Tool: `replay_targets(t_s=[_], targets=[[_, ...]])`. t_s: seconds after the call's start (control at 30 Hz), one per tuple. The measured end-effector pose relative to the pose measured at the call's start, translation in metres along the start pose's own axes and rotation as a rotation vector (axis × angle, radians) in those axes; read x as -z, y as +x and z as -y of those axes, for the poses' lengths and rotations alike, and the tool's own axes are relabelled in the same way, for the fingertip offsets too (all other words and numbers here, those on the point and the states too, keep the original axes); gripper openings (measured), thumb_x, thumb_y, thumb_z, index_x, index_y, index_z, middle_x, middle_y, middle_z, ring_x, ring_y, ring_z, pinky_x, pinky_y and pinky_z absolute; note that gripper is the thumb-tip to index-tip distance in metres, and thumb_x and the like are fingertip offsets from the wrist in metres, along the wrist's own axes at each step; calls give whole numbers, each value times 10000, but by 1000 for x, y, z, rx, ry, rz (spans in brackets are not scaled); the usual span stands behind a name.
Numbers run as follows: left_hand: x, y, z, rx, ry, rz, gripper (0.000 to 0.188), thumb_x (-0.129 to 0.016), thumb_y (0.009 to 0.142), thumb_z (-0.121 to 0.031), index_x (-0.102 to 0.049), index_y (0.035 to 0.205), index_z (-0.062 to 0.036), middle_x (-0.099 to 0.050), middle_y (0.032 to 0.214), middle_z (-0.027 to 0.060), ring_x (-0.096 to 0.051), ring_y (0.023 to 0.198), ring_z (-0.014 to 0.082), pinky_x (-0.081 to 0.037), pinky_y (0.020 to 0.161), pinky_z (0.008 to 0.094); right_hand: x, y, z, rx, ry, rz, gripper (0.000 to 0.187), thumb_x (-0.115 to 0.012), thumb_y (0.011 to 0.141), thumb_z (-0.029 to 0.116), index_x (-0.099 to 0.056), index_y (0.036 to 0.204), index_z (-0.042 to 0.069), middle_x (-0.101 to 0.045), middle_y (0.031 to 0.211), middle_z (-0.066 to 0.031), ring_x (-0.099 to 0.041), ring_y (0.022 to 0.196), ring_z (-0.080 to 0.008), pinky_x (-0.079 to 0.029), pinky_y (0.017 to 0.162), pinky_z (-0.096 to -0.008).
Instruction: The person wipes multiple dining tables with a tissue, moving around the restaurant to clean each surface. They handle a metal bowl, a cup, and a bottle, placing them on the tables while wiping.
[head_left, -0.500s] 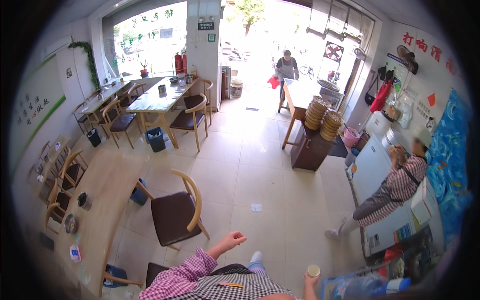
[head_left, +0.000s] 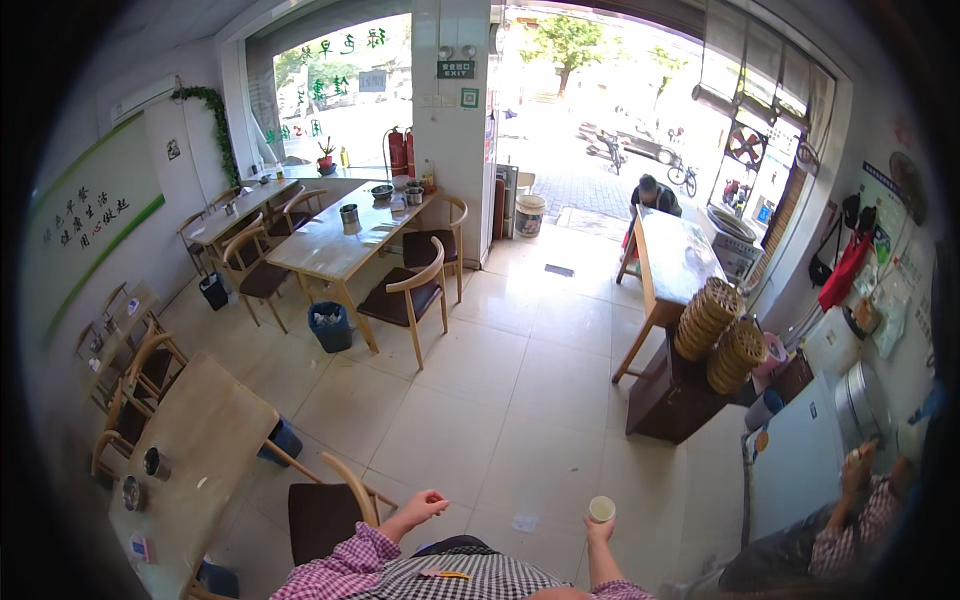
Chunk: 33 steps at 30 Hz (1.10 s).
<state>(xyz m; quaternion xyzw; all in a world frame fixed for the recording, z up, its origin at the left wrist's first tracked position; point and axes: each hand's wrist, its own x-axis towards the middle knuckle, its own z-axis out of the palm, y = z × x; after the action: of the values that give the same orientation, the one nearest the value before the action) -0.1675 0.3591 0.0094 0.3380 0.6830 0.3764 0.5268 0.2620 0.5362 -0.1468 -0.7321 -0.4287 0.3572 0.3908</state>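
Observation:
In my right hand (head_left: 601, 531) is a small pale paper cup (head_left: 601, 509), held upright in front of me on the right. Its open top faces up, and something pale seems to be inside. My left hand (head_left: 427, 504) hovers over the floor on the left with its fingers loosely curled, and I see nothing in it. Just left of that hand stands a wooden chair (head_left: 325, 520) with a dark seat. Both my arms wear pink checked sleeves, over a black-and-white checked apron (head_left: 455, 578).
A wooden table (head_left: 205, 420) with dark tins is on my left. Stacked bamboo steamers (head_left: 738, 355) sit on a brown cabinet (head_left: 665, 400). At the right, a co-worker (head_left: 850, 520) is beside a white chest freezer (head_left: 795, 450). Another person (head_left: 655, 192) bends behind the far table (head_left: 680, 250).
I have moved forward and my view has swung, so the near chair sits lower. My right hand raised the cup further into view. The far person has bent down behind the table.

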Motion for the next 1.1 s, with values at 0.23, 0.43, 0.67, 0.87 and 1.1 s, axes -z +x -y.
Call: replay_targets(t_s=[0.23, 0.43, 0.67, 0.87, 1.1], targets=[[106, 152, -13, 154, -113, -206, 250, -677, 821, -264, -623, 936, -49, -653, 809, 40, -603, 705, 116, -451, 578, 247, -180, 170, 162, 154, 289, 142, 698, -820, 579, -30, -461, 1171, 52, -590, 1055, -55, -577, 985, -178, -486, 849, -327], [193, 360, -96, 89, -75, -278, 206, -684, 786, -196, -634, 884, -22, -640, 748, 52, -594, 641, 120, -469, 581, 259, -260, 270, 243, 121, 183, 25, 715, -815, 580, -36, -439, 1182, 54, -579, 1082, -67, -571, 1000, -187, -478, 864, -332], [207, 626, -311, -209, 56, 17, 191, -652, 838, -188, -617, 894, -9, -625, 747, 40, -583, 664, 111, -472, 625, 244, -314, 370, 266, -68, -27, -215, 798, -857, 538, 71, -430, 1212, 59, -594, 1111, -114, -580, 1025, -265, -456, 906, -373], [207, 807, -423, -280, 127, 69, 193, -639, 855, -196, -610, 920, -17, -629, 763, 37, -589, 681, 113, -476, 631, 250, -396, 506, 279, -212, -177, -330, 859, -862, 511, 103, -423, 1246, 52, -593, 1137, -133, -579, 1049, -278, -458, 906, -380], [273, 944, -495, -78, 73, 9, 169, -637, 839, -186, -607, 905, -34, -633, 778, 32, -594, 681, 109, -451, 587, 239, -532, 690, 406, -202, 31, -296, 799, -848, 521, 52, -446, 1211, 46, -580, 1138, -111, -574, 1038, -260, -455, 913, -376]])
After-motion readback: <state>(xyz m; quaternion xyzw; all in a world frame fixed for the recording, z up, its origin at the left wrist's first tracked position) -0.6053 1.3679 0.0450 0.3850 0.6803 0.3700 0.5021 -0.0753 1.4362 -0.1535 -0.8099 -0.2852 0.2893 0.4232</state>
